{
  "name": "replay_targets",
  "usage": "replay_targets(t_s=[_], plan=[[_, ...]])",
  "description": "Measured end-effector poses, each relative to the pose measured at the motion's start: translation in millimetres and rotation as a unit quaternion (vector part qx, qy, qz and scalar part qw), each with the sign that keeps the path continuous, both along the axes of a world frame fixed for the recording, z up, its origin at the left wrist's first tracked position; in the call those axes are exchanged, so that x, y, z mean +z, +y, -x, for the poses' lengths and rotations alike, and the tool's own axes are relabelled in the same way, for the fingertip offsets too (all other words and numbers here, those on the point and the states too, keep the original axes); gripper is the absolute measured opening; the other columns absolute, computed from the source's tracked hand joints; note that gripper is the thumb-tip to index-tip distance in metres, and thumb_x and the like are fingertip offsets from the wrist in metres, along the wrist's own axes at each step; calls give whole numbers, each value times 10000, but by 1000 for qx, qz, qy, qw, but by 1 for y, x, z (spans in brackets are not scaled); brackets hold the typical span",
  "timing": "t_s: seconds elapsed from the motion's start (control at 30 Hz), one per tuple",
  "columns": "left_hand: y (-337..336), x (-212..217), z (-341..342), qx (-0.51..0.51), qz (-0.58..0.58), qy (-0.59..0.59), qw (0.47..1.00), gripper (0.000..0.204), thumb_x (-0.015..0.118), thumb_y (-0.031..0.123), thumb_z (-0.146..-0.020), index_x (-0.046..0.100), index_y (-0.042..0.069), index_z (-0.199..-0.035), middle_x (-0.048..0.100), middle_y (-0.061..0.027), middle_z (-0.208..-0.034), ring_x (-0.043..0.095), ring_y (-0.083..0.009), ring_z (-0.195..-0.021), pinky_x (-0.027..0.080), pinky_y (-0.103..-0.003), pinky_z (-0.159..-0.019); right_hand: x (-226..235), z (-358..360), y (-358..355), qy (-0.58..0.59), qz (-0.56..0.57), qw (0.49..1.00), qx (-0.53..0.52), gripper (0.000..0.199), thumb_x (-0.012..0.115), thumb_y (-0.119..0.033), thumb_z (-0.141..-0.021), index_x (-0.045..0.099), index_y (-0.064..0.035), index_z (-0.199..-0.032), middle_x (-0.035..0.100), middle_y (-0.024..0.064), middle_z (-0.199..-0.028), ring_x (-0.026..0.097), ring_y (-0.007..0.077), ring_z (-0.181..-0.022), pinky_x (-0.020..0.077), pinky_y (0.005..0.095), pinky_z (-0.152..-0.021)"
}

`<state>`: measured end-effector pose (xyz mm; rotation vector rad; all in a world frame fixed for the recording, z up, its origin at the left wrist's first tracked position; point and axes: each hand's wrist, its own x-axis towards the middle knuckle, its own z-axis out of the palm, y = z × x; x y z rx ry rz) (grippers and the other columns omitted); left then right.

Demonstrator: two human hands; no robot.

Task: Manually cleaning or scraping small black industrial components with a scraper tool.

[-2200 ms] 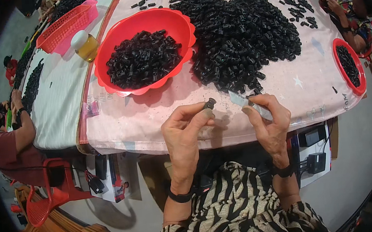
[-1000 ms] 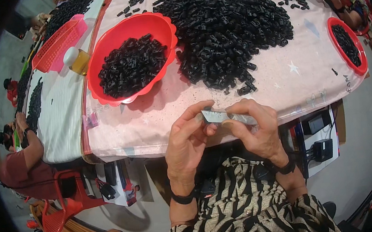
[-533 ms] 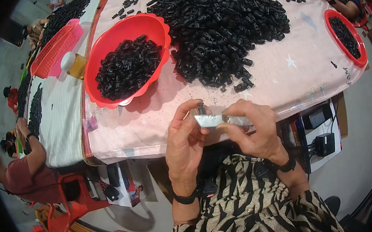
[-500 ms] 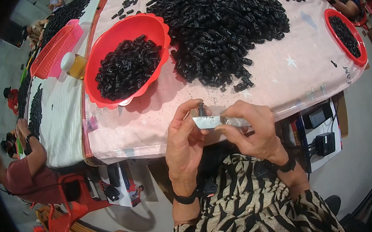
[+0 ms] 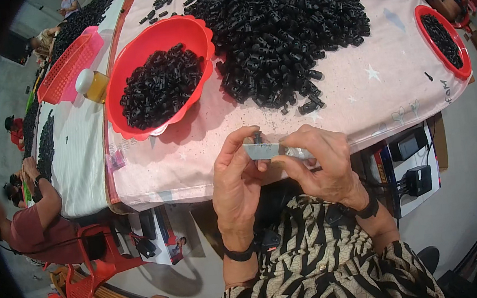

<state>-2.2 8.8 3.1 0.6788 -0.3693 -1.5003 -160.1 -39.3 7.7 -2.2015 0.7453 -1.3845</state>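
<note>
Between the thumb and fingers of my left hand (image 5: 234, 193) is a small black plastic part (image 5: 257, 137), held upright. My right hand (image 5: 327, 163) pinches a flat grey metal blade (image 5: 262, 152) by its end, which looks wrapped in something clear. The blade lies across in front of the black part, dark specks on its face; whether its edge touches the part I cannot tell. Beyond my hands spreads a large pile of similar black parts (image 5: 279, 40). A red scalloped bowl (image 5: 205, 39) at the left holds many more.
A pink-white cloth (image 5: 194, 165) covers the table. Past the bowl stand a yellow jar (image 5: 96, 88) with a white lid and a pink basket (image 5: 70, 65). A red basin (image 5: 465, 70) of black parts sits at the right edge. Other people work at left and far right.
The blade has tilted so that more of its flat face shows. My hands have stayed in nearly the same place; the view has shifted slightly.
</note>
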Motion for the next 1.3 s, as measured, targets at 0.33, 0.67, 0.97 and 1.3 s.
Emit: replay_targets(t_s=[0.33, 0.67, 0.97, 1.3], plan=[[-4, -3, 6, 30, -6, -64, 997, 273, 546, 79, -927, 546, -25, -1179, 604, -83, -972, 524, -91, -756, 452, -200, -693, -7, -5, -4, 4, 32, 999, -39, 183, 716, -105, -805, 582, -10, -884, 606, 102, -689, 599, 218, -530, 458, 315, -448], [-3, -5, 2, 28, 11, -41, 999, 262, 554, 110, -939, 562, -23, -1164, 602, -69, -972, 503, -100, -745, 439, -211, -713, -4, -4, 0, 9, 11, 1000, -25, 187, 714, -115, -807, 580, -9, -882, 616, 108, -712, 624, 230, -567, 474, 321, -469], [-3, -1, 5, 41, -16, -58, 997, 260, 561, 102, -937, 561, -28, -1161, 619, -67, -946, 516, -102, -744, 447, -212, -703, -7, -6, -1, 7, -2, 1000, -19, 199, 720, -109, -800, 581, -8, -901, 622, 101, -727, 627, 219, -568, 475, 315, -472], [-3, 1, 5, 25, -5, -37, 999, 329, 546, 83, -933, 516, -12, -1247, 616, -84, -993, 591, -107, -841, 462, -180, -633, -2, 1, -3, -63, -85, 994, -35, 153, 693, -83, -818, 597, 4, -900, 631, 108, -724, 650, 193, -594, 486, 300, -480]])
